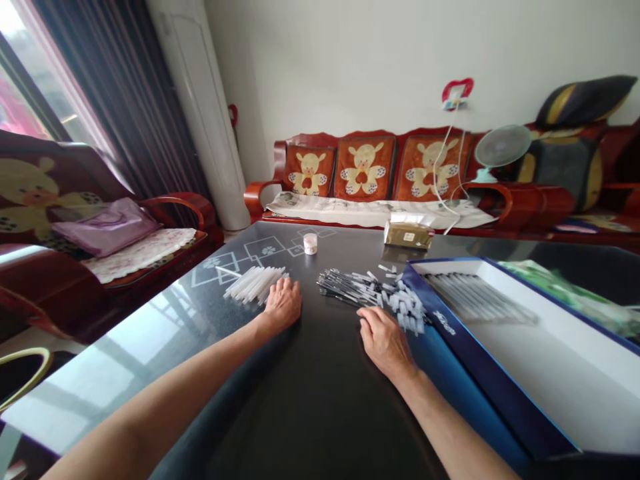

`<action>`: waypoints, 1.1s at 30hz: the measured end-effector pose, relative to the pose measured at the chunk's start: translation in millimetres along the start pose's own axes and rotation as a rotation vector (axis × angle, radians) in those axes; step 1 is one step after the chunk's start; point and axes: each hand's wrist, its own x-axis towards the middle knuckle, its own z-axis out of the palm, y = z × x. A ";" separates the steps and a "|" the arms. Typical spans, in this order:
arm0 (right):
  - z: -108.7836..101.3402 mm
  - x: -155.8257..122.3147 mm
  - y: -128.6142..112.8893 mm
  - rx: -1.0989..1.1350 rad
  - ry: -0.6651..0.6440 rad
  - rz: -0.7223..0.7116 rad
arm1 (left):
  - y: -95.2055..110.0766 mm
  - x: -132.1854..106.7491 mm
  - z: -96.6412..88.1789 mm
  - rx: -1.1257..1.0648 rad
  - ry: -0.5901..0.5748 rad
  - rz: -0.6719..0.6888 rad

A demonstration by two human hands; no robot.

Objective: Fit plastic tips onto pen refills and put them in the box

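My left hand (283, 304) rests palm down on the dark table at the right end of a pile of whitish translucent tubes (254, 285). Its fingers are slightly bent and apart, with no held object showing. My right hand (384, 339) lies closed beside a heap of thin dark pen refills (345, 287) and small clear caps (405, 303). Its fingers curl together, and what they may hold is hidden. Between the two piles is a bare strip of table. Several assembled clear pens (480, 297) lie in a row inside the blue-edged box (520, 393), to the right.
On the glossy table (320, 407) stand a small pale cup (310, 244) and a tissue box (409, 233). Green plastic packaging (565, 293) lies behind the blue box. Beyond the table are a wooden sofa (260, 193) and a fan (503, 147).
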 end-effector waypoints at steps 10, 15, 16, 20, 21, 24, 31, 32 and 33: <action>-0.3 5.3 5.3 -0.049 0.007 0.038 | 1.9 -1.4 -26.7 -0.261 0.051 0.179; 0.6 7.1 4.4 -0.127 -0.090 0.081 | -10.0 -8.4 -18.7 -0.223 -0.020 0.501; 0.4 7.1 3.9 -0.131 -0.094 0.083 | -9.8 -10.1 -16.8 -0.217 -0.024 0.549; -0.4 6.6 3.3 -0.151 -0.062 0.097 | 3.5 -11.8 -17.3 -0.200 -0.061 0.646; -0.2 6.4 3.7 -0.153 -0.052 0.105 | 8.6 -10.5 -19.1 -0.195 -0.068 0.655; 1.5 5.9 5.8 -0.144 -0.042 0.131 | 20.9 -5.0 -24.5 -0.185 -0.076 0.692; 1.4 6.8 8.3 -0.105 -0.043 0.146 | 6.7 -4.9 -20.2 -0.228 -0.061 0.678; -0.1 7.1 6.3 -0.098 -0.037 0.129 | 0.5 -6.8 -18.1 -0.240 -0.047 0.670; -1.8 7.4 3.2 -0.088 -0.035 0.099 | -6.1 -9.0 -15.9 -0.249 -0.035 0.660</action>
